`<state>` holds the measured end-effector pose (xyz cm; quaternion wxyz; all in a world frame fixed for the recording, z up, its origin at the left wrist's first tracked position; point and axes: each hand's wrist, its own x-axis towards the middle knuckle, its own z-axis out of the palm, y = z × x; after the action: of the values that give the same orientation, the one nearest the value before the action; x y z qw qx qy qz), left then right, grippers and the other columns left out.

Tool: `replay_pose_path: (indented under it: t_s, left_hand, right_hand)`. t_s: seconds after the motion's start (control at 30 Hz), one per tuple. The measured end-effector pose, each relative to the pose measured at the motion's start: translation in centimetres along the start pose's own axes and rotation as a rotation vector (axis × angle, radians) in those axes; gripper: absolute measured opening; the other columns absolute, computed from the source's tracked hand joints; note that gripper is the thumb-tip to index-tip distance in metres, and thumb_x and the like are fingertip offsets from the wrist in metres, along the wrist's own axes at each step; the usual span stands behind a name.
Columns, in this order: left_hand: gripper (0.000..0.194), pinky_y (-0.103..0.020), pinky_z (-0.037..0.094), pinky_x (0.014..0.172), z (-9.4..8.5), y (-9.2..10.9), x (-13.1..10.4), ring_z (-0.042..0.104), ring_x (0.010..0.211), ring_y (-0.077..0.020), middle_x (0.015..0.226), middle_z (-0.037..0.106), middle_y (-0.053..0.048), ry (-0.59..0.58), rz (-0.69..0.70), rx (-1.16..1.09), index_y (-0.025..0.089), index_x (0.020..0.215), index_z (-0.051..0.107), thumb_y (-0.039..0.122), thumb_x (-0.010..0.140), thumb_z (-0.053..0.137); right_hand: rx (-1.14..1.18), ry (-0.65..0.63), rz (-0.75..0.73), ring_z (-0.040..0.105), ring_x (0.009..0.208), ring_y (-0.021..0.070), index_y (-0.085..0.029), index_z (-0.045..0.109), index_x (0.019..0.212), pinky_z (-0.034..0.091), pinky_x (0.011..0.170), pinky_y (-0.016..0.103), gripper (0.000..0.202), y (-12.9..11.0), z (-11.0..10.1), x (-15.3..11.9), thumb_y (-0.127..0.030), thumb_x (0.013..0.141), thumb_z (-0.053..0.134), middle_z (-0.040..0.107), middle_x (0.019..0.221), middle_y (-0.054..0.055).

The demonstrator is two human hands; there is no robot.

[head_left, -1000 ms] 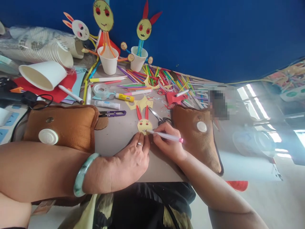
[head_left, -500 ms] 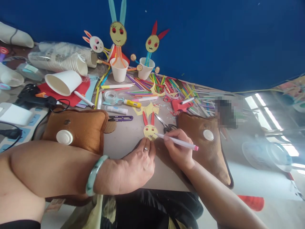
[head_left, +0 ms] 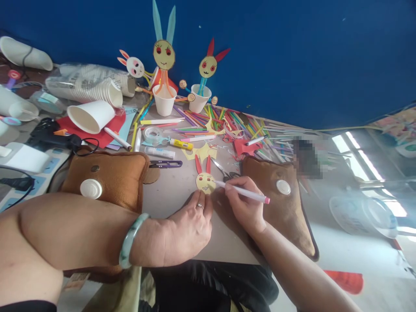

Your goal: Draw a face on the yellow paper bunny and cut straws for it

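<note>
A round yellow paper rabbit face (head_left: pixel 205 182) with red ears, red eyes and a drawn mouth lies on the grey table (head_left: pixel 169 186). My left hand (head_left: pixel 188 225), with a ring and a green bangle, presses its fingertips on the face's lower edge. In my right hand (head_left: pixel 245 206) is a white marker with a pink end (head_left: pixel 251 193), its tip at the right side of the face. Small scissors (head_left: pixel 224 170) lie just behind that hand. Yellow paper scraps (head_left: pixel 201 152) are behind the ears.
Two brown cushions (head_left: pixel 110 175) flank the work spot. Rabbit figures stand in white cups (head_left: pixel 164 104) at the back, near many coloured sticks (head_left: pixel 191 117). Purple thread snips (head_left: pixel 167 164), tape (head_left: pixel 152 135), markers, stacked cups (head_left: pixel 87 89) and a power strip lie leftward.
The view has tilted slightly, so things sit a little lower. The marker tip has moved slightly up and right along the face. Both hands keep their holds.
</note>
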<state>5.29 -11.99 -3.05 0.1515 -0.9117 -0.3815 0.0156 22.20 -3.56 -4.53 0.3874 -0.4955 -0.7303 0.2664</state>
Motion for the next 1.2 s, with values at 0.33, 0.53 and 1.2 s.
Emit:
replay_pose_path:
  t_s: [0.33,0.53,1.2]
  left_hand:
    - [0.040,-0.054,0.037,0.103,-0.3,-0.2,0.1,0.059,0.117,-0.0334,0.121,0.064,-0.024,-0.005,0.000,-0.011,0.005,0.116,0.067,0.018,0.086,0.045]
    - [0.037,-0.054,0.034,0.107,0.8,0.2,-0.2,0.057,0.120,-0.0343,0.125,0.061,-0.027,0.053,-0.002,-0.038,0.003,0.109,0.069,0.020,0.084,0.048]
    - [0.044,-0.058,0.026,0.111,2.7,1.2,-0.2,0.055,0.122,-0.0386,0.129,0.056,-0.032,0.047,-0.022,-0.100,0.002,0.111,0.067,0.035,0.089,0.049]
  right_hand:
    - [-0.007,-0.028,0.015,0.059,0.049,0.0125,-0.021,0.062,0.083,0.048,0.047,0.025,0.004,-0.6,-0.1,0.2,-0.020,0.080,0.064,0.068,0.066,-0.001]
    - [0.122,0.035,0.080,0.062,0.054,0.0148,-0.021,0.058,0.081,0.048,0.048,0.026,0.002,0.6,0.1,0.1,-0.022,0.082,0.059,0.065,0.061,-0.001]
    - [-0.029,-0.095,-0.087,0.046,0.048,0.0095,-0.021,0.053,0.068,0.037,0.046,0.022,0.011,0.2,0.3,0.3,-0.015,0.077,0.055,0.054,0.057,-0.004]
